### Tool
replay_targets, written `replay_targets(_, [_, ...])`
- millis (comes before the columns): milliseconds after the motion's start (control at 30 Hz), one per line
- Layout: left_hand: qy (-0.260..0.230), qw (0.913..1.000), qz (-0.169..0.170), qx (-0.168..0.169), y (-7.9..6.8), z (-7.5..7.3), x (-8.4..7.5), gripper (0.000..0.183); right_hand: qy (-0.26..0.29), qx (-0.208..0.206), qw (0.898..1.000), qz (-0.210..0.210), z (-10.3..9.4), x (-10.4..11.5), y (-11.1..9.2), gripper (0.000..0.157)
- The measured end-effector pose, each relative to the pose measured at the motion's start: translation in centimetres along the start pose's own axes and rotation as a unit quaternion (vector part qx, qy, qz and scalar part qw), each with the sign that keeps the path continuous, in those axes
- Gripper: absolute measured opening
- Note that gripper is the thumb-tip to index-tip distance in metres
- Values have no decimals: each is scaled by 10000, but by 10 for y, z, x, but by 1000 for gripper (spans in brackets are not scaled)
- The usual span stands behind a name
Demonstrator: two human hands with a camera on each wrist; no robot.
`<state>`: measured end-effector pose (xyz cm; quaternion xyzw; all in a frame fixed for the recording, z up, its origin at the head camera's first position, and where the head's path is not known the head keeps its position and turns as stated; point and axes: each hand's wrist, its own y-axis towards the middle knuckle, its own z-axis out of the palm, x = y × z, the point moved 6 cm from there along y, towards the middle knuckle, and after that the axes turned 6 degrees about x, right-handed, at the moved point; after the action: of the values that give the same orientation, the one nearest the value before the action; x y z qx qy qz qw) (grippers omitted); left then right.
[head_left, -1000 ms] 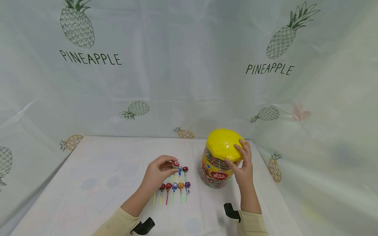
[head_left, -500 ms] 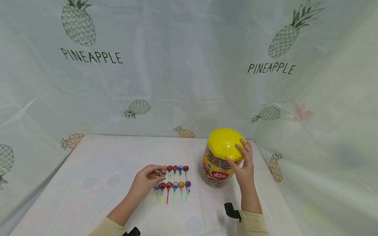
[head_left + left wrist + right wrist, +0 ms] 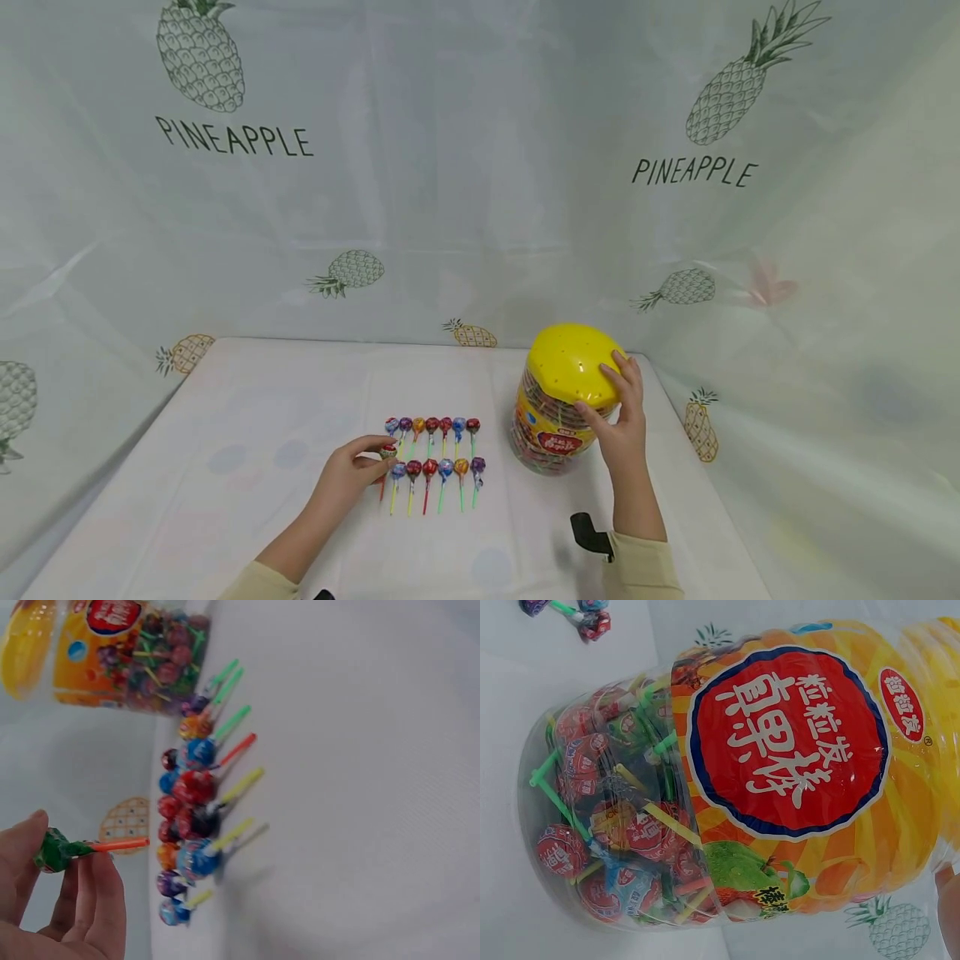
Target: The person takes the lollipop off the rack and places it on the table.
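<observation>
In the head view, my left hand (image 3: 347,477) pinches a lollipop (image 3: 54,852) between thumb and fingers, left of the front row. Its wrapper is green and its stick orange-red; the left wrist view shows it upheld by the fingertips. Beside it lie a back row of lollipops (image 3: 432,425) and a front row of lollipops (image 3: 446,468), wrapped in red, blue, orange and purple, sticks toward me. My right hand (image 3: 624,421) rests on the side of a yellow lid (image 3: 570,358), fingers spread. That lid tops a clear candy jar (image 3: 780,742), full of lollipops and standing upright.
A white cloth covers the table (image 3: 270,467). Behind it hangs a pale curtain (image 3: 480,183) printed with pineapples, which also runs down both sides. The jar stands to the right of the rows, near the table's right side.
My left hand has moved left and toward me with the lollipop, from over the back row to the front row's left end, uncovering both rows. My right hand has stayed on the lid.
</observation>
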<state>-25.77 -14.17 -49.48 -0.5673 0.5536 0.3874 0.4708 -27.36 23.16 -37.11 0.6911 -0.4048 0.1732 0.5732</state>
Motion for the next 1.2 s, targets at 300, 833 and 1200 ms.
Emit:
replay_targets(300, [346, 9979, -545, 27, 6, -5, 29, 29, -46, 6, 10000, 52, 0, 0, 0, 53])
replay_targets(833, [2337, 9711, -228, 428, 31, -12, 49, 24, 17, 33, 10000, -8, 2, 0, 0, 53])
replay_targets(1200, [2678, 9615, -93, 605, 43, -7, 51, 21, 7, 10, 10000, 82, 0, 0, 0, 53])
